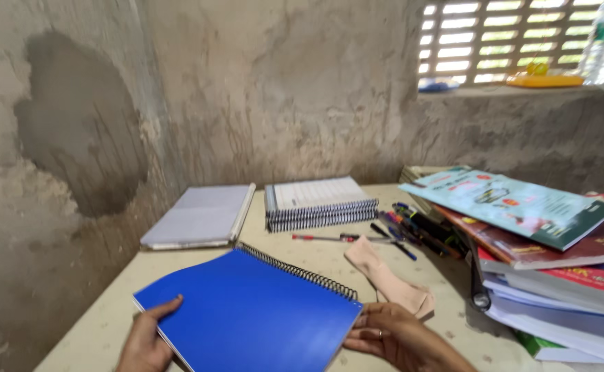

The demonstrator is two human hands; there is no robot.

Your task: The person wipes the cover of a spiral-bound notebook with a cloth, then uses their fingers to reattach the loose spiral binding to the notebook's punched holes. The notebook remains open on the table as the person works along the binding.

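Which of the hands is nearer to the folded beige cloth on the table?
Right. The right hand sits just below the beige cloth; the left hand is across the blue notebook.

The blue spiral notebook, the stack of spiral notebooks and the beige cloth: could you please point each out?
blue spiral notebook (247,310), head view, middle of its cover.
stack of spiral notebooks (319,203), head view, top sheet.
beige cloth (384,275), head view, its middle.

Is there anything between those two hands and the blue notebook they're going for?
Nothing visible. The left hand already grips the blue spiral notebook at its near left edge, and the right hand touches its right edge. The folded beige cloth lies just beyond the right hand, off to the side.
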